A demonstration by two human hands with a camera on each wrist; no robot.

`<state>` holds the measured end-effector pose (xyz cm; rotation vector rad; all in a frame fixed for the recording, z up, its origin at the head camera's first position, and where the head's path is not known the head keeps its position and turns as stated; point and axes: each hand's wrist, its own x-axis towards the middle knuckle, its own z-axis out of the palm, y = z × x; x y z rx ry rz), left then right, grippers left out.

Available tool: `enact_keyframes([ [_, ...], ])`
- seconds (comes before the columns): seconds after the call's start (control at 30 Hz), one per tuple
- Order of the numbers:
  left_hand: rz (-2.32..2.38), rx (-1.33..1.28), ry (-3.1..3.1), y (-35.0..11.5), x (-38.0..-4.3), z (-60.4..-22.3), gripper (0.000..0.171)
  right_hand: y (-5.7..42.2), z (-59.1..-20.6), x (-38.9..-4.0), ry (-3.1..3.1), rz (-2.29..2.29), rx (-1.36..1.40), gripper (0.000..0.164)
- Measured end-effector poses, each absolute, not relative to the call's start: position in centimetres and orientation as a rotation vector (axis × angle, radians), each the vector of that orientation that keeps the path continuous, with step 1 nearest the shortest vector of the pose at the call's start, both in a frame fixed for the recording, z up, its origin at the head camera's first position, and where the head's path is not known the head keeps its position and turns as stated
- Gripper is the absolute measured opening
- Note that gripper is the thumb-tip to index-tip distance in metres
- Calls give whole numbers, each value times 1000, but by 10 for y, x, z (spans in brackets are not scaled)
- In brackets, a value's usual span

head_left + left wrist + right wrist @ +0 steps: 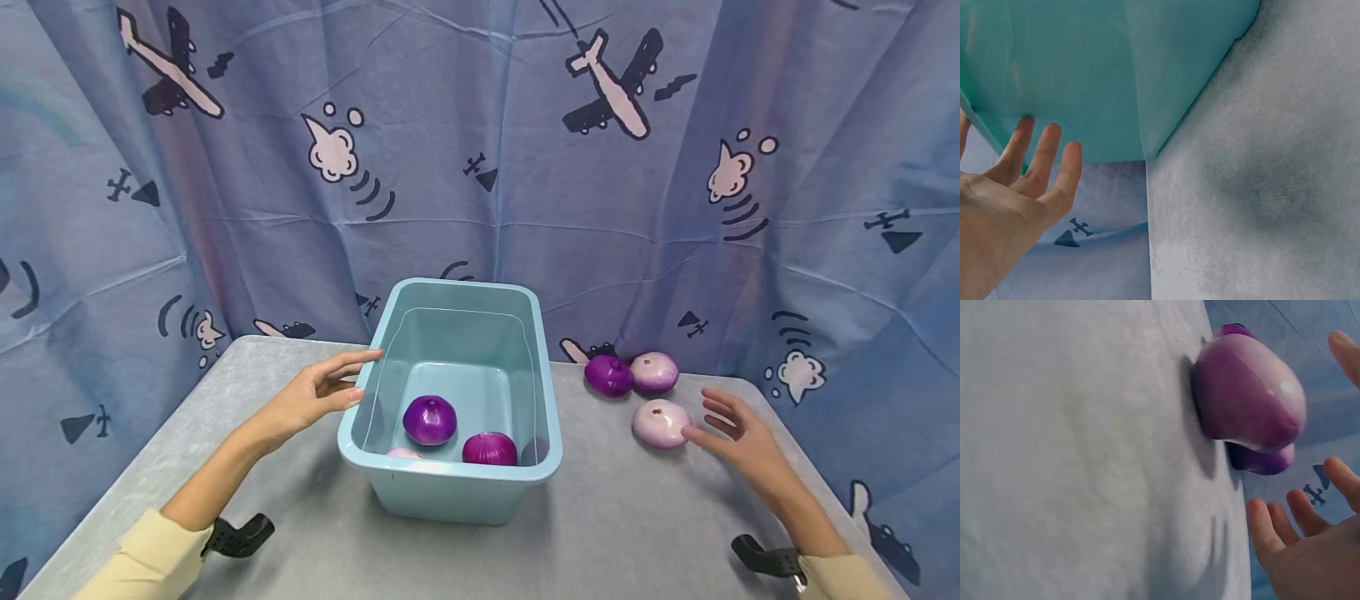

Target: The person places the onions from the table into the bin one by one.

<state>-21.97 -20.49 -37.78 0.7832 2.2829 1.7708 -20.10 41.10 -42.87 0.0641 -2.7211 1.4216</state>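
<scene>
A light blue plastic tub [450, 496] stands mid-table, holding a dark purple onion [430, 420], a striped magenta onion [490, 449] and a pale one [405, 452] mostly hidden by the near wall. My left hand [315, 396] touches the tub's left side with extended fingers; the left wrist view shows its fingertips [1054, 131] by the wall. On the right, my right hand [738, 437] is spread beside a pale pink-purple onion [661, 423], holding nothing. In the right wrist view, a gap separates most fingers from that onion [1250, 394].
Behind the nearest onion, a dark purple onion [608, 376] and another pale onion [655, 372] sit side by side near the table's back edge. A blue curtain [450, 167] with airplane prints hangs behind the grey table [600, 533].
</scene>
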Motion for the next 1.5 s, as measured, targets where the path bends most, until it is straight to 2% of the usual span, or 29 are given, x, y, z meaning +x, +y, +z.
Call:
enact_keyframes([
  [0.33, 1767, 770, 2289, -205, -220, -378, 54, 398, -442, -210, -2763, 1437, 127, 91],
  [0.57, 1765, 765, 2284, -204, -220, -378, 54, 394, -451, -217, -2737, 1307, 194, 84],
  [0.77, 1765, 764, 2285, -204, -220, -378, 54, 395, -454, -221, -2729, 1366, 179, 85],
  [1.2, 1803, 788, 2248, -205, -222, -378, 54, 389, -437, -219, -2724, 1390, 138, 85],
  [1.5, 1784, 793, 2273, -208, -225, -377, 52, 379, -421, -219, -2648, 1432, 238, 73],
])
